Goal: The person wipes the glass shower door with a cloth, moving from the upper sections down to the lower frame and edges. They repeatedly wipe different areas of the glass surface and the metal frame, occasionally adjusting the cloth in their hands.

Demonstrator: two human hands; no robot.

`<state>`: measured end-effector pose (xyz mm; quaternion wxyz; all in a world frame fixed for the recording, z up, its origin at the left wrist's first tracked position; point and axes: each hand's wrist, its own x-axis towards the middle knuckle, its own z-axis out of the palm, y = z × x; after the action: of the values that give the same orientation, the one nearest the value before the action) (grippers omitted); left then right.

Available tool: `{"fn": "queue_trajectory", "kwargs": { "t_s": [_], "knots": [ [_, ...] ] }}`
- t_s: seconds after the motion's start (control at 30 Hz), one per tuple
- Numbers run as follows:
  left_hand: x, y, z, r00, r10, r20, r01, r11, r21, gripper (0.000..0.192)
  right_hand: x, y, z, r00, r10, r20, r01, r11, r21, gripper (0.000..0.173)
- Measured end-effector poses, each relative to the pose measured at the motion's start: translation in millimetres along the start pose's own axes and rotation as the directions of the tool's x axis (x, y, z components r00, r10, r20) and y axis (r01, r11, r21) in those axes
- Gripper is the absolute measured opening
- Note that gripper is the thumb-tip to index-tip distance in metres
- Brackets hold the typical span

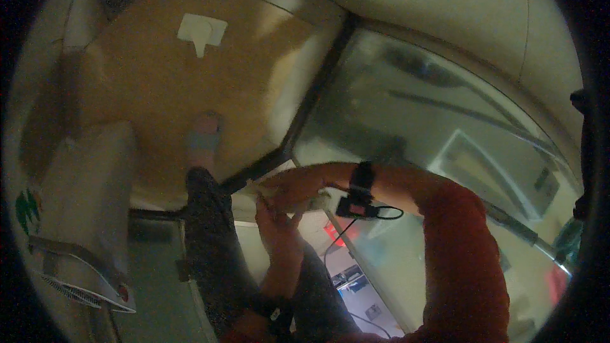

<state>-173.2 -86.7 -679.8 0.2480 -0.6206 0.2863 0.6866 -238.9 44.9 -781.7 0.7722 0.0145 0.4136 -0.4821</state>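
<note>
My right hand (pixel 293 189) reaches in from the right under a red sleeve, fingers bent and pointing left. A dark wrist strap with a small black device (pixel 355 206) is fastened round that wrist, and a thin black cable hangs from it. Coming up from below, my left hand (pixel 280 234) meets the right at the fingers; a dark band circles its wrist. Pale material (pixel 245 202) shows beside and behind the fingers. The dim, blurred view does not settle whether either hand grips it.
My leg in dark trousers (pixel 209 228) ends in a foot with a grey strap (pixel 204 140) over a brown surface (pixel 157 71). A white flat fixture (pixel 202 31) lies beyond. Dark-framed glass (pixel 362 100) spans the right. A pale upright form (pixel 102 176) and curved metal bar (pixel 76 250) stand left.
</note>
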Motion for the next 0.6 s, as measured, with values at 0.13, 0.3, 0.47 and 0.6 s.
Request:
{"fn": "queue_trajectory", "kwargs": {
  "t_s": [0.13,0.3,0.47,0.6],
  "knots": [
    [2.7,0.3,-4.4,0.990,0.101,0.093,-0.110,0.989,0.096,0.061,-30.2,11.6,-64.7,0.906,0.055,-0.419,0.040,0.976,0.216,0.036],
    [6.4,-8.6,-16.8,0.993,-0.104,0.057,0.099,0.991,0.094,0.049,-70.7,13.6,-218.6,0.212,-0.468,-0.858,-0.673,0.566,-0.476,0.030],
    [-1.8,-15.1,-18.7,0.979,-0.185,0.083,0.169,0.971,0.169,0.042,-101.9,48.0,-317.3,0.327,-0.776,-0.540,-0.923,-0.138,-0.360,0.038],
    [-6.8,-14.4,-16.8,0.976,-0.218,0.032,0.205,0.954,0.220,0.038,-106.0,82.1,-341.7,0.308,-0.716,-0.627,-0.951,-0.210,-0.227,0.037]
  ]
}}
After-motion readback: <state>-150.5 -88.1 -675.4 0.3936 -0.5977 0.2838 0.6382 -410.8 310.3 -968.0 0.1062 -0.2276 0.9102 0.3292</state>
